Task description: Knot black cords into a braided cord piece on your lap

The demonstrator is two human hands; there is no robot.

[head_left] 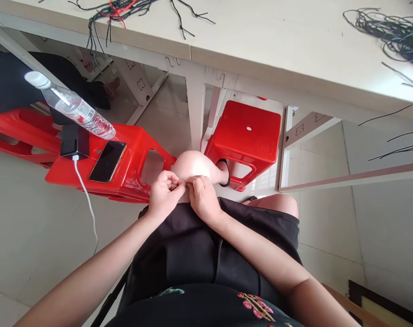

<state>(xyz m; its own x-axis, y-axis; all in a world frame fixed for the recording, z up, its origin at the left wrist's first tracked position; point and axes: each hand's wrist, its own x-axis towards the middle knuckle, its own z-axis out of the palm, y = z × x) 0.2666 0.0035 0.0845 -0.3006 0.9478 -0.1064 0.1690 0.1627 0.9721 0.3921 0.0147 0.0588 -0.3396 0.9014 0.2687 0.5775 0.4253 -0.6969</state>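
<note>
My left hand [164,193] and my right hand [202,196] meet over my lap, just above my knee [192,165]. Both are closed in a pinch, fingertips touching each other at the middle. Whatever they pinch is too small to make out. Below them lies my black skirt [192,245]. A black band [226,172] circles my leg just beyond the right hand.
A red plastic stool [131,154] at the left carries a water bottle [73,106], a black charger [74,141] with a white cable, and a phone [107,161]. Another red stool [247,131] stands under the white table [261,50], which bears black cords [393,34].
</note>
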